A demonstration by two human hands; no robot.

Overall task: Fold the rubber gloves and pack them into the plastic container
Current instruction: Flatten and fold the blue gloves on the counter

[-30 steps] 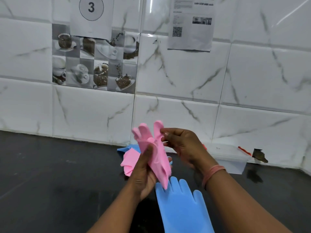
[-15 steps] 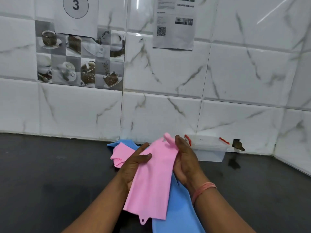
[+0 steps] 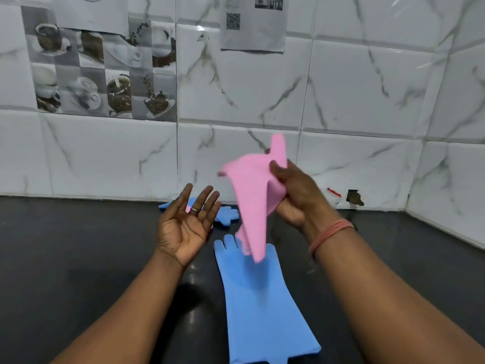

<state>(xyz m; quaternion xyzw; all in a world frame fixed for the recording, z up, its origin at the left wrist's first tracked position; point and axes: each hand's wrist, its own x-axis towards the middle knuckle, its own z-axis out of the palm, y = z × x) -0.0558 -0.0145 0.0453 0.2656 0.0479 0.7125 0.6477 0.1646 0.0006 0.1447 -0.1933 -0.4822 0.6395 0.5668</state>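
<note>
The pink rubber glove (image 3: 253, 203) hangs in the air above the desk (image 3: 78, 258), pinched near its finger end in the grip of the right hand (image 3: 294, 195), its cuff drooping down over the blue glove (image 3: 257, 306) that lies flat below. The left hand (image 3: 187, 224) is released, palm up and fingers spread, holding nothing.

With only one pinch on it, the limp glove could slip free or swing and fall crumpled onto the blue one, and any fold started would come undone. It may also spring back open if pressed too lightly.

The pink glove looks thin, floppy and matte, blurred as it hangs. The blue one is smooth, with a wide flared cuff and rounded fingers. Another blue glove (image 3: 227, 215) lies behind the left hand. The plastic container is mostly hidden behind the right hand; only its red clip (image 3: 333, 192) shows against the marble-patterned wall tiles (image 3: 367, 101). The desk is dark and glossy.
</note>
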